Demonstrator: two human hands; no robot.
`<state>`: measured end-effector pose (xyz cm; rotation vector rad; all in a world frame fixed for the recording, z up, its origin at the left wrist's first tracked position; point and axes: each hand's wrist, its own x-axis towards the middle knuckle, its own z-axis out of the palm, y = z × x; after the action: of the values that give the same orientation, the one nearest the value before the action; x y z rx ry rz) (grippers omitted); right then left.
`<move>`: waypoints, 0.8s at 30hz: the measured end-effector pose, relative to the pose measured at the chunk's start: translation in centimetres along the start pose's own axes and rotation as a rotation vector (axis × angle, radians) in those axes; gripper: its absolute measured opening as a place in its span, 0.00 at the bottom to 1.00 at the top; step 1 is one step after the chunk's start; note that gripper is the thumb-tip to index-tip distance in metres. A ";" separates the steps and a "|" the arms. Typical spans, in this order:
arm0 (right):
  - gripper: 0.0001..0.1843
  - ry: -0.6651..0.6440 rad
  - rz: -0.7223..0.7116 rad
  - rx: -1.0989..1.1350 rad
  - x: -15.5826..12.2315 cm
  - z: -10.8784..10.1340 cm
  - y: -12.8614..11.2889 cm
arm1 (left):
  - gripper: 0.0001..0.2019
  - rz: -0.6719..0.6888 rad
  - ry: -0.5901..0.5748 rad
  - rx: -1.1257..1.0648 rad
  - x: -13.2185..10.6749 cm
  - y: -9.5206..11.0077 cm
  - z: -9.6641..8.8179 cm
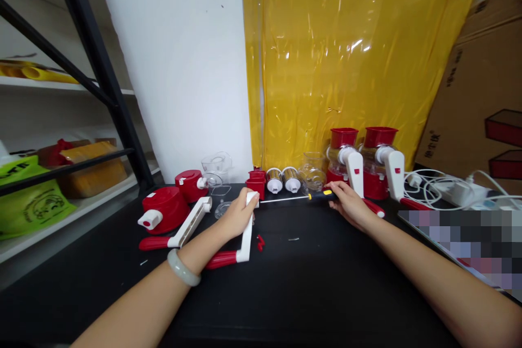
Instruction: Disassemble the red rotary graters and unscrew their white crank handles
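My left hand is closed around a white crank handle with a red grip at its lower end. In my right hand is a screwdriver with a black and yellow handle. Its long shaft points left, and the tip meets the upper end of the crank handle; whether it sits in a screw cannot be made out. Small red pieces and a screw lie below the shaft. A second crank handle rests left of my left hand, beside a red grater base.
Behind my hands stand another red base, clear plastic housings, red hoppers and metal grater drums. Two assembled rotary graters are at the right, near white cables and a pixelated flat object. Another screw lies left.
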<state>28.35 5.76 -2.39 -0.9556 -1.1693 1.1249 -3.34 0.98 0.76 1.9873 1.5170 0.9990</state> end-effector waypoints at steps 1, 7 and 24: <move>0.19 0.006 -0.007 -0.010 0.0 0.0 0.0 | 0.17 0.001 -0.005 -0.005 0.0 0.0 0.0; 0.18 0.011 0.000 0.010 0.1 -0.1 0.0 | 0.17 -0.011 -0.024 -0.010 -0.1 0.1 0.0; 0.10 0.046 -0.004 0.132 -0.3 0.3 -0.4 | 0.16 -0.003 -0.029 0.012 -0.2 0.5 -0.2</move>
<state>28.12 5.43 -2.05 -0.8727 -1.0461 1.1558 -3.21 0.64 1.17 1.9982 1.5139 0.9578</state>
